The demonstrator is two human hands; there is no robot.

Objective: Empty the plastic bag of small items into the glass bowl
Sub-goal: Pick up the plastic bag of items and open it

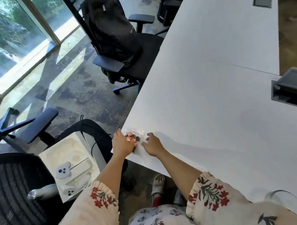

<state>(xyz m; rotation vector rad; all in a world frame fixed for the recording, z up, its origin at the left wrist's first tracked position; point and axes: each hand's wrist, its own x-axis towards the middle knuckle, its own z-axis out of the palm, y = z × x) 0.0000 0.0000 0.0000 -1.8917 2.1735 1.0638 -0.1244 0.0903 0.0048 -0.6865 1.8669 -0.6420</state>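
A clear plastic bag (134,133) of small red and green items lies flat at the near left corner of the white table (211,92). My left hand (122,144) lies on the bag's left side, fingers curled over the items and gripping it. My right hand (152,144) rests just right of the items with its fingers spread, fingertips on the bag's clear edge. A faint curved transparent rim at the table's near right edge looks like the glass bowl (282,191); my right sleeve hides most of it.
A black office chair (125,62) carrying a dark backpack (110,29) stands left of the table. A second chair beside me holds a white box (70,163) with white controllers. An open cable hatch (288,91) sits in the table at the right.
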